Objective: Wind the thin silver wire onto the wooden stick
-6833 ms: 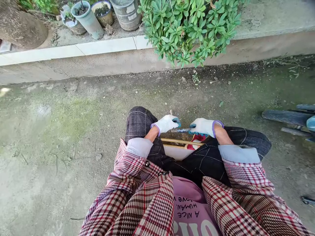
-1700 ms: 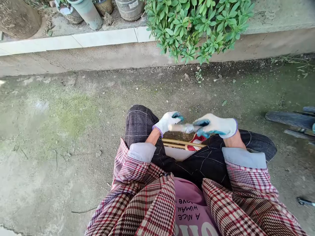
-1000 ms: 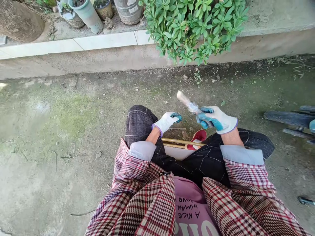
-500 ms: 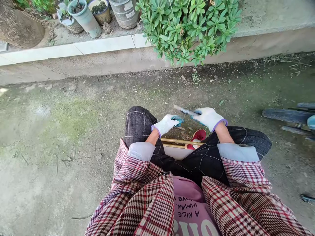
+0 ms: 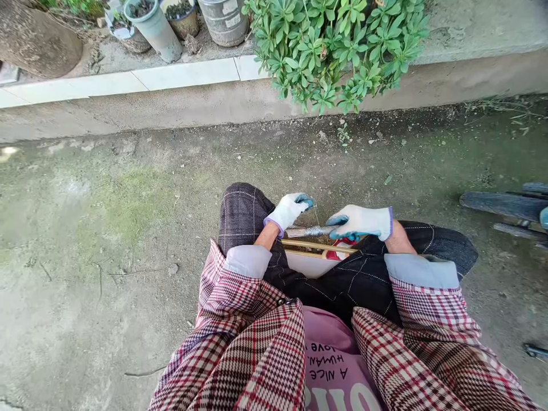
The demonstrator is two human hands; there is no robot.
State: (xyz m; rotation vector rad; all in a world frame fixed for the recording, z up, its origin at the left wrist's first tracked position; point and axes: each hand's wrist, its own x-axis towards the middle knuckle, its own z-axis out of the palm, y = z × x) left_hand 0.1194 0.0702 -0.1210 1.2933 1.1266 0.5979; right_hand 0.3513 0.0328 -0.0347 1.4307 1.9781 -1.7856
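Both my hands wear white gloves with blue-green palms and sit between my knees. My right hand [image 5: 362,221] is closed on the right end of a short grey stick [image 5: 309,231], which lies level and looks wrapped in something pale. My left hand [image 5: 290,209] is just above the stick's left end with its fingertips pinched together. A thin strand [image 5: 316,216] seems to run from those fingertips down to the stick; I cannot make out what it is.
Below the hands are tan wooden bars [image 5: 317,246], a white seat [image 5: 307,266] and something red [image 5: 340,249]. A leafy plant [image 5: 334,45] hangs over a concrete ledge [image 5: 180,74] holding several pots [image 5: 156,28]. Dark objects [image 5: 500,204] lie at right on mossy concrete ground.
My right hand swung the stick up and away, then brought it back down level between both hands. My left hand stayed near my left knee, fingers pinched.
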